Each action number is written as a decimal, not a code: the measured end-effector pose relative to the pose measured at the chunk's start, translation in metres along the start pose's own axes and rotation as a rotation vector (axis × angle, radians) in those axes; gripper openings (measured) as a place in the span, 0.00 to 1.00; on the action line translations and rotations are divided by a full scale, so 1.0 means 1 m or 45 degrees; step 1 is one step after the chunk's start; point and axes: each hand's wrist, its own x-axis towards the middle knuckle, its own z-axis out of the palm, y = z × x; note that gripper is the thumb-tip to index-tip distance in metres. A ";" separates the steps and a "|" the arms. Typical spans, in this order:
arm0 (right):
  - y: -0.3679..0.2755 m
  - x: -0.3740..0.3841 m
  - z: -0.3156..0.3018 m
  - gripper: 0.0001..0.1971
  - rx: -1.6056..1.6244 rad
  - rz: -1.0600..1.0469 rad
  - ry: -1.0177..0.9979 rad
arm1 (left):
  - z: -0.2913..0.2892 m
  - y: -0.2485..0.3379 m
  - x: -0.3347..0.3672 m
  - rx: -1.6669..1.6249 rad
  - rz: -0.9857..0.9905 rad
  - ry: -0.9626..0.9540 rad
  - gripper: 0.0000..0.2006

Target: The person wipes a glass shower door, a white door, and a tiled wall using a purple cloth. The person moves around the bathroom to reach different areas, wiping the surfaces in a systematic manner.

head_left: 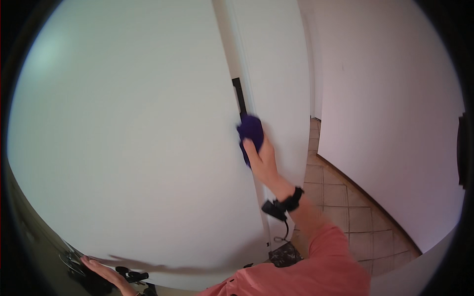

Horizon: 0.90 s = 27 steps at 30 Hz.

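In my right hand (pixel 265 160) is a dark purple cloth (pixel 252 129), bunched up with the thumb across its near side. It covers the lower part of a long black handle (pixel 240 96) at the edge of a white door panel (pixel 133 133). The handle's top end shows above the cloth. My left hand (pixel 102 272) is low at the far left, beside the lower edge of the panel. Its fingers are stretched out and nothing shows in them; I cannot tell whether they touch the panel.
A second white panel (pixel 281 59) stands right of the handle. Beyond it are a tiled floor (pixel 340 197) and a pale wall (pixel 390 108) with a dark baseboard. Black devices with a cable hang at my right wrist. Dark objects (pixel 91 283) crowd the lower left.
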 end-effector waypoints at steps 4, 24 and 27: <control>-0.024 0.094 0.017 0.26 0.015 -0.331 0.085 | -0.001 -0.033 0.003 0.140 0.205 0.019 0.33; 0.059 0.249 -0.044 0.25 -1.282 -1.110 -0.012 | 0.109 -0.012 -0.091 0.653 0.271 0.106 0.22; 0.075 0.265 -0.024 0.26 -1.393 -1.224 -0.110 | 0.110 -0.047 -0.087 0.240 -0.142 0.125 0.23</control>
